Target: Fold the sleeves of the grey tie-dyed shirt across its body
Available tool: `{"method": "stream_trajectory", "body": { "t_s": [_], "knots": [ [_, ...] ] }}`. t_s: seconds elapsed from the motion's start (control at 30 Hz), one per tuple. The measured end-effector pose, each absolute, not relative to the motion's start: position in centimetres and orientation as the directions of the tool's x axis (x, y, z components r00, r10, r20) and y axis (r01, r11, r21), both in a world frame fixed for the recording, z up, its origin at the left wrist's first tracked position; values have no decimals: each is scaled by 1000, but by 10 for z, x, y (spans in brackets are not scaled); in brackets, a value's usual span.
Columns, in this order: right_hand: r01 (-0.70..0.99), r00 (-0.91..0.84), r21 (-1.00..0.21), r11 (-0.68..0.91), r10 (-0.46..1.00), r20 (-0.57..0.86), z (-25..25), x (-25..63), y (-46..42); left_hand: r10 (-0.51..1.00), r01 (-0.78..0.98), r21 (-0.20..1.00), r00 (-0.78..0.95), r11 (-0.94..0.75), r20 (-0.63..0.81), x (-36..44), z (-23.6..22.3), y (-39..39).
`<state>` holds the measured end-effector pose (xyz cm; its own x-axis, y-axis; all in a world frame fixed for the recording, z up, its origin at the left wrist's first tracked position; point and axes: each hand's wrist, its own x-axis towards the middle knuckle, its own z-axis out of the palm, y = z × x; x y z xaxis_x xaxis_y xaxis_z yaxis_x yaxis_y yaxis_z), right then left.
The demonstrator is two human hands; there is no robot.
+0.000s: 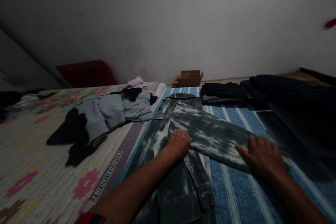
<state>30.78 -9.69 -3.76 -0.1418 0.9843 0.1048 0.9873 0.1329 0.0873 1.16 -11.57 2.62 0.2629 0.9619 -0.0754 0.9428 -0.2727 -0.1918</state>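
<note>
A dark grey and white tie-dye jacket (210, 129) lies spread on a blue striped cloth, its collar at the far end. One sleeve stretches out to the right. A strap with a buttonhole crosses its near part. My left hand (180, 142) is closed on the fabric near the shoulder end of that sleeve, fingers curled; the fingertips are partly hidden. Toward the cuff, my right hand (266, 157) rests on the sleeve with the thumb apart and the fingers laid out. The cuff end is partly hidden beneath this hand.
Grey and black clothes (111, 112) lie heaped at left on a floral bedspread (49, 168). Folded dark clothes (225, 91) are stacked at the back right, beside a larger dark pile (301, 108). An open cardboard box (189, 78) stands near the wall.
</note>
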Motion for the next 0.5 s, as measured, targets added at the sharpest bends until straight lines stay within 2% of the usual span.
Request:
{"method": "stream_trajectory", "body": {
  "t_s": [0.17, 0.5],
  "knots": [
    [987, -139, 91, 129, 985, 106, -36, 306, -98, 966, 941, -220, 240, -256, -98, 14, 28, -114],
    [987, -138, 93, 128, 984, 110, -35, 305, -99, 970, 951, -198, 221, -236, -98, 18, 28, -110]
  ]
}}
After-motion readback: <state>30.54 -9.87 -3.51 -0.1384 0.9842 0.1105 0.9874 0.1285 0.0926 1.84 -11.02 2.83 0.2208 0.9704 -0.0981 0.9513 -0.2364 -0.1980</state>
